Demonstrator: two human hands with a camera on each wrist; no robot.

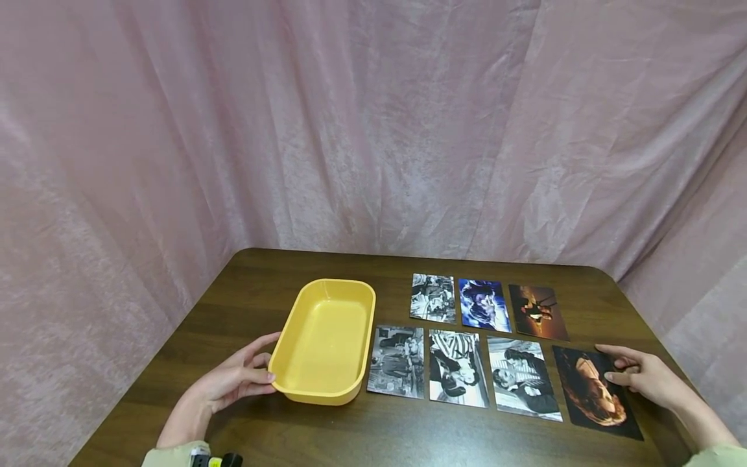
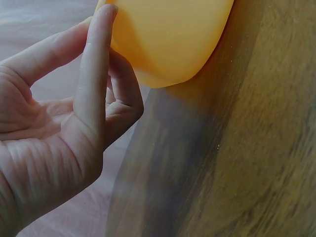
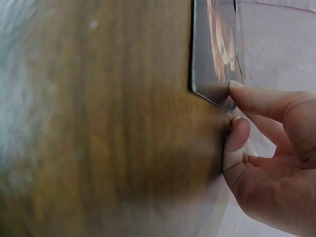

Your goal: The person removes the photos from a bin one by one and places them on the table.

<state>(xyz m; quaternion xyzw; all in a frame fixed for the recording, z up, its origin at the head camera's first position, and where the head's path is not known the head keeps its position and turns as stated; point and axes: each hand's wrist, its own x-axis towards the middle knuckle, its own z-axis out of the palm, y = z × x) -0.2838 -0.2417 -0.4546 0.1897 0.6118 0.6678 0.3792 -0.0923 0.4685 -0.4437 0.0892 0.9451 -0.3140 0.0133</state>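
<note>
At the left, my left hand (image 1: 236,376) holds a yellow plastic tray (image 1: 323,347) by its near left side, thumb on the rim and the other fingers along the outer wall. Nothing lies in the tray. My right hand (image 1: 644,376) is at the right end of the table and pinches the right edge of a dark photo card (image 1: 598,389) showing a lit portrait. In the right wrist view the thumb (image 3: 247,96) presses on that photo card (image 3: 215,54) near its corner, with the other fingers curled by its edge.
Left of the dark card, in the same row, lie three black-and-white photo cards (image 1: 458,368). Behind them is a row with a black-and-white card (image 1: 432,298), a blue card (image 1: 484,305) and an orange-brown card (image 1: 537,312). Pink curtains (image 1: 373,130) hang round the brown wooden table (image 1: 373,431).
</note>
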